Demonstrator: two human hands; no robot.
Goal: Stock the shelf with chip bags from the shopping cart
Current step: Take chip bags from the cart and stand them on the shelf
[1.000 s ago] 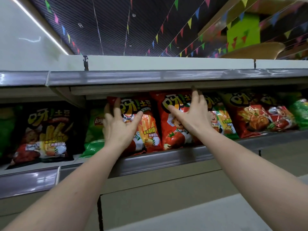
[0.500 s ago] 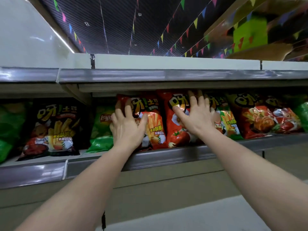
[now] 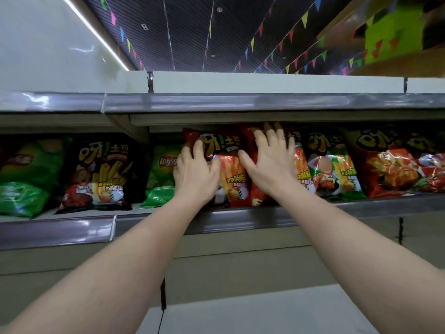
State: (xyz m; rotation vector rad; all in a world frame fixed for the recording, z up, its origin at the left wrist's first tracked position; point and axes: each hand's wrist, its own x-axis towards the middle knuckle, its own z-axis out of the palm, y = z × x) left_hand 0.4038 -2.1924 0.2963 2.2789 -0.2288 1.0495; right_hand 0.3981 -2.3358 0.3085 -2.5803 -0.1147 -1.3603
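Both my arms reach up to a high shelf (image 3: 240, 218) with a grey front rail. My left hand (image 3: 196, 173) lies flat with spread fingers on a red chip bag (image 3: 228, 169) printed with fries. My right hand (image 3: 271, 165) presses with straight fingers on a second red bag (image 3: 255, 196) just to the right, its fingertips near the shelf above. Neither hand grips a bag. The shopping cart is out of view.
Along the same shelf stand a green Lay's bag (image 3: 161, 177), a black bag (image 3: 101, 174), green bags (image 3: 26, 177) at far left, and a green-topped bag (image 3: 330, 167) and red bags (image 3: 390, 169) to the right. The upper shelf (image 3: 240, 103) hangs low over them.
My hands have slid closer together on the two red bags, the right one moving left and lower. The view has shifted, so the shelf sits further right in frame.
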